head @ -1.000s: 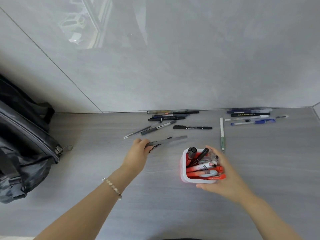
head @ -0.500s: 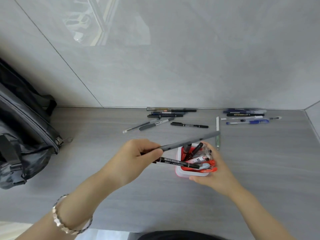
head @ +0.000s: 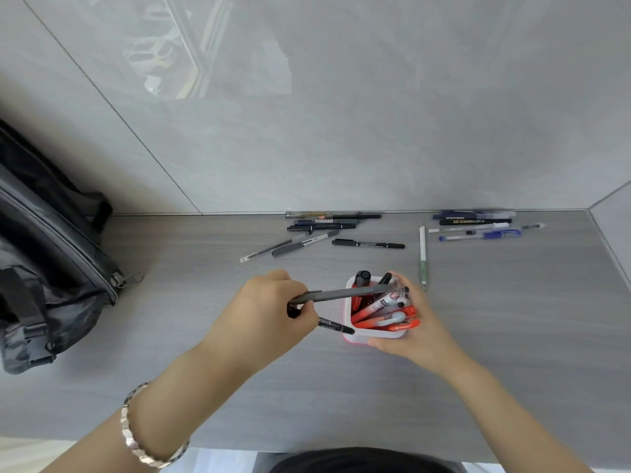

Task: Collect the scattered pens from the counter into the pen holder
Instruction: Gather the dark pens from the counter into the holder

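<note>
A white, red-lined pen holder (head: 349, 291) stands mid-counter, packed with red, white and black pens. My right hand (head: 415, 327) wraps its right and front sides. My left hand (head: 264, 312) is shut on two pens just left of it: a grey pen (head: 345, 294) lying across the holder's rim, and a thin black pen (head: 336, 326) whose tip touches the holder's front left corner. Loose pens lie behind: a dark group (head: 324, 223) by the wall, a black marker (head: 368, 244), a white-green pen (head: 422, 254) and a blue group (head: 478, 227) at back right.
A black bag (head: 51, 268) with a zipper pull fills the left side of the grey counter (head: 512, 336). A grey tiled wall rises behind the pens. The counter's front edge runs along the bottom of the view.
My left hand lifted two pens off the counter and carried them right to the holder; the grey pen now lies lower, across the rim. My right hand stayed on the holder.
</note>
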Demonstrator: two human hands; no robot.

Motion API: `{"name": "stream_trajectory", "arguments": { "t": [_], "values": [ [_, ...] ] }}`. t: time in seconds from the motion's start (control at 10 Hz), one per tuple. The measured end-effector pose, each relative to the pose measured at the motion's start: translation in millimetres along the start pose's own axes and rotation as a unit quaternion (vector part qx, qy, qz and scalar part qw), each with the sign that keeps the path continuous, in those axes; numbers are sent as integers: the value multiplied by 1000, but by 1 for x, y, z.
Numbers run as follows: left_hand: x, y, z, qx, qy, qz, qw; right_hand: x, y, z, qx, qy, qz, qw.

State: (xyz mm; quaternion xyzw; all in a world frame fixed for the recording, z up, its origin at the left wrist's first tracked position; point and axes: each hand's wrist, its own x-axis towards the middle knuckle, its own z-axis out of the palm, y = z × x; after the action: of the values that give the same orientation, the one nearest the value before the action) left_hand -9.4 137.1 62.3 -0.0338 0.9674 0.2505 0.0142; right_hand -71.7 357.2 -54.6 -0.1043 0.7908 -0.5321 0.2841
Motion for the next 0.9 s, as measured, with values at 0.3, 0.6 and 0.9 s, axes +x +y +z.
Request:
{"name": "stream_trajectory", "arguments": {
  "t": [0.3,0.6,0.9],
  "values": [
    [24,37,-4,45,-65,-25,997,1,6,2,-22,12,-5,1000],
    [51,46,76,15,-89,75,993,1,2,2,-22,21,-3,1000],
    [40,16,97,167,5,99,981,-1,-1,7,8,46,6,999]
  ]
}}
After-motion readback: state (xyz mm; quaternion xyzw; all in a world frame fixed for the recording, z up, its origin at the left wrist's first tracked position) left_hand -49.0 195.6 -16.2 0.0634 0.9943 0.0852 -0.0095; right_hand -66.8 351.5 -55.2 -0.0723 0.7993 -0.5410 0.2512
